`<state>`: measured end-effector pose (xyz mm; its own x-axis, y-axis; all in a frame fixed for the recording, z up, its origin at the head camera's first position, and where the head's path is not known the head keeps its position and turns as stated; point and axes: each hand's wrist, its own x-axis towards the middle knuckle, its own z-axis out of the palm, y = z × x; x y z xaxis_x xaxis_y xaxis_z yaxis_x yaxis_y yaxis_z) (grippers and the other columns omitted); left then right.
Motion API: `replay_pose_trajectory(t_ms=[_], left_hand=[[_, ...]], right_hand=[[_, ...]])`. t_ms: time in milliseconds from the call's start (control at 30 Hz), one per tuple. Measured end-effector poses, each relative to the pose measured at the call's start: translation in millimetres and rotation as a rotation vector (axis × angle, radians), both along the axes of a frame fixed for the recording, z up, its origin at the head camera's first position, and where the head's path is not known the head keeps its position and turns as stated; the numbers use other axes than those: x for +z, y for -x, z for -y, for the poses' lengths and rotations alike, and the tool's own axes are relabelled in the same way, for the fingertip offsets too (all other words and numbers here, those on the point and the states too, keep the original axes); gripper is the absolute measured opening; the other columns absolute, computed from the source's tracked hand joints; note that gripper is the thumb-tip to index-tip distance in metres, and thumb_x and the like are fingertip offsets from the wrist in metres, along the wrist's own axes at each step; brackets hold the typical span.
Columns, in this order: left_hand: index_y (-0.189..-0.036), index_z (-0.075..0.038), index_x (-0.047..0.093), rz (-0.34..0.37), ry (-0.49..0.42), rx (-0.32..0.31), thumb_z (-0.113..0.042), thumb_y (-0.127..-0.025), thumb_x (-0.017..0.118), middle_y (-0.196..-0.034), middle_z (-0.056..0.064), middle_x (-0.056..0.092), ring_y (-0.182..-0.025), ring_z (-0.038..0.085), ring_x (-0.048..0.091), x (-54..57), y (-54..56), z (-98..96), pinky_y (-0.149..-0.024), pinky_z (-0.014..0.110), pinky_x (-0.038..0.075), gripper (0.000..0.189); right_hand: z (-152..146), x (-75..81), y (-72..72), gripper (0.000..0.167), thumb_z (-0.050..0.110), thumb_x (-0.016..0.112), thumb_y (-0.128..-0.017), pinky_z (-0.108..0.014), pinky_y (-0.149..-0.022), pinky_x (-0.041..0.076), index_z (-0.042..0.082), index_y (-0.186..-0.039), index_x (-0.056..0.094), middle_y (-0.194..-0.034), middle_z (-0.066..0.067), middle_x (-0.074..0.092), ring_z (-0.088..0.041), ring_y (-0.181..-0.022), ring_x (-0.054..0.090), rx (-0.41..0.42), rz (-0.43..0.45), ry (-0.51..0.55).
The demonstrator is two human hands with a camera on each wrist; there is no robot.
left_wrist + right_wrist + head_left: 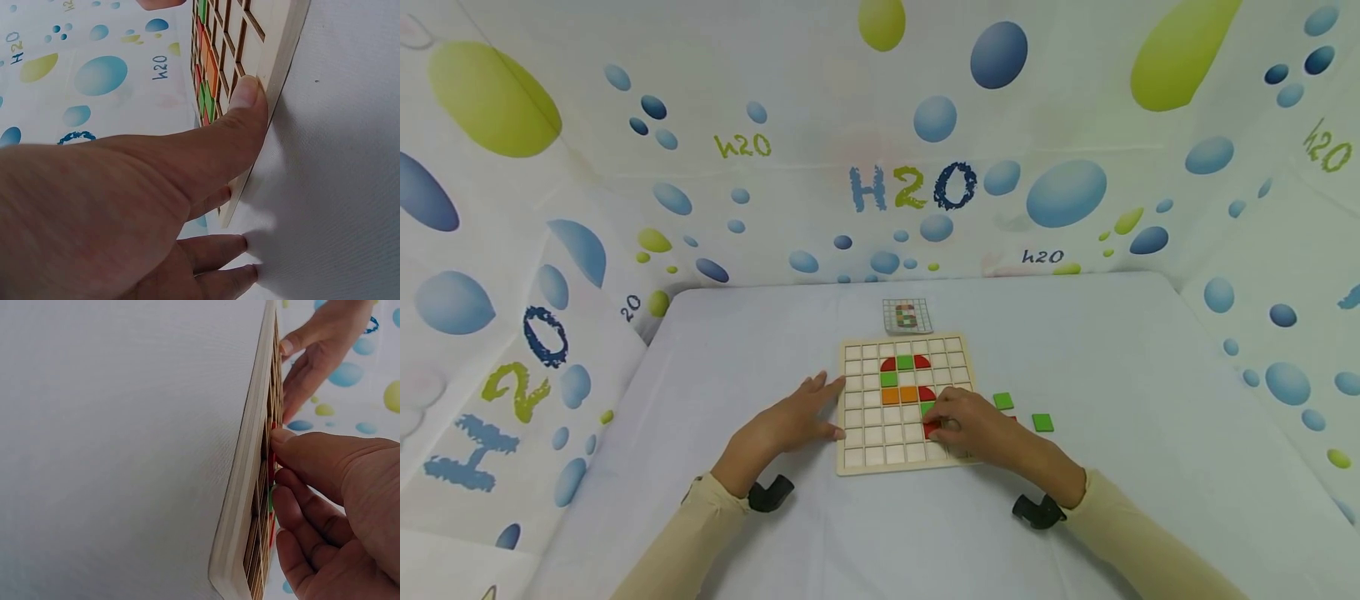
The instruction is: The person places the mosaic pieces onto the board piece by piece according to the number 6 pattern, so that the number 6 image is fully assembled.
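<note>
A light wooden grid board [854, 457] lies on the table. Red, green and orange tiles sit in some of its cells, among them an orange tile [890, 396] and a green tile [906, 362]. My right hand [977, 427] reaches over the board's right side, thumb and fingertips pinching a red piece [272, 456] at a lower cell. Part of that piece is hidden by the fingers. On the left edge rests my left hand [792, 417], fingers spread; its thumb [247, 94] lies on the board's rim in the left wrist view.
Right of the board lie loose green tiles [1042, 422], and a bit of red [1013, 419] shows beside my right hand. Behind the board is a small card [907, 316] with a coloured grid pattern. A white printed sheet [820, 208] rises behind the white-covered table [760, 333].
</note>
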<state>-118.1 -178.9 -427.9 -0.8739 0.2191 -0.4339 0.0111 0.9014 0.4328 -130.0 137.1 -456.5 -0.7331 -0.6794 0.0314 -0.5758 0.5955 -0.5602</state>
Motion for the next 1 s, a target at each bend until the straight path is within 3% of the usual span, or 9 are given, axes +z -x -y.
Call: replay_pose_trajectory(t_ms=[667,833,1000], left_hand=[[-0.169,-0.016,0.028,-0.001,0.006,-0.011,-0.035,-0.093,0.081,-0.175,0.021,0.015,-0.162,0.044,0.011,-0.8,1.2,-1.1,-0.125,0.065,0.024,0.094],[-0.169,-0.015,0.028,-0.002,0.004,-0.01,-0.034,-0.093,0.081,-0.175,0.021,0.015,-0.162,0.044,0.011,-0.3,1.1,-1.3,-0.126,0.065,0.024,0.094],[-0.169,-0.015,0.028,-0.003,0.012,-0.015,-0.035,-0.093,0.081,-0.175,0.022,0.015,-0.162,0.045,0.012,0.1,1.2,-1.6,-0.125,0.066,0.024,0.095]], right_hand=[[-4.8,-1.9,1.9,0.025,0.021,0.083,-0.093,-0.031,-0.093,0.058,0.015,-0.118,0.08,-0.109,0.006,0.067,-0.012,-0.103,0.062,-0.012,-0.031,0.0],[-21.2,0.5,4.6,0.025,0.022,0.081,-0.095,-0.038,-0.098,0.058,0.017,-0.119,0.079,-0.113,0.008,0.068,-0.013,-0.109,0.063,-0.115,-0.001,0.011],[-48.3,1.4,7.7,0.026,0.017,0.081,-0.095,-0.036,-0.093,0.06,0.016,-0.121,0.078,-0.116,0.005,0.069,-0.013,-0.105,0.065,-0.186,-0.022,0.08]])
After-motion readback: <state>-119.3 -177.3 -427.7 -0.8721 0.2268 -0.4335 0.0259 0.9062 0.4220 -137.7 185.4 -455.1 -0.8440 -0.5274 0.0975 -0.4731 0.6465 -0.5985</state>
